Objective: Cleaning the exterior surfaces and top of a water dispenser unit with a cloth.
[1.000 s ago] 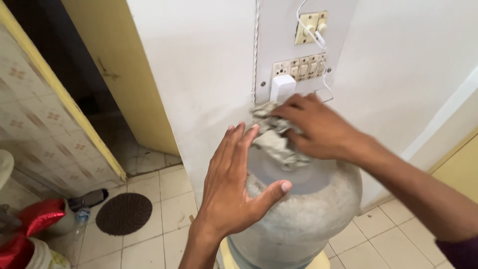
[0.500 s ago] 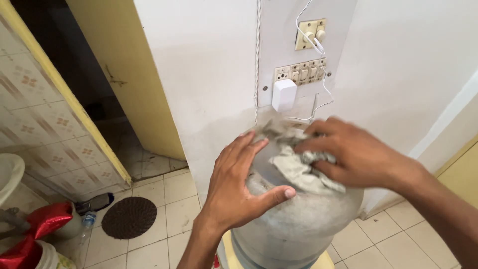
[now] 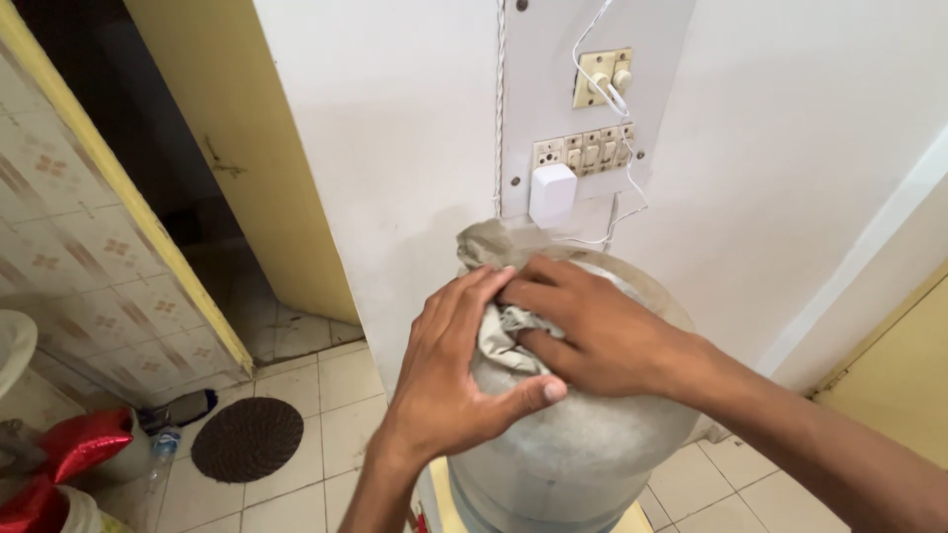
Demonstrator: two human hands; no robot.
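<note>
one water jug [image 3: 583, 464]; one cloth [image 3: 499, 331] pinched by right hand [image 3: 592, 331]; left hand [image 3: 454, 380] spread flat.

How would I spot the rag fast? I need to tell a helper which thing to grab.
Find the large grey water jug standing against the white wall, below the switch panel. On its rounded top lies the cloth, pressed under the right hand beside the left hand. It alone is crumpled and soft.
</note>
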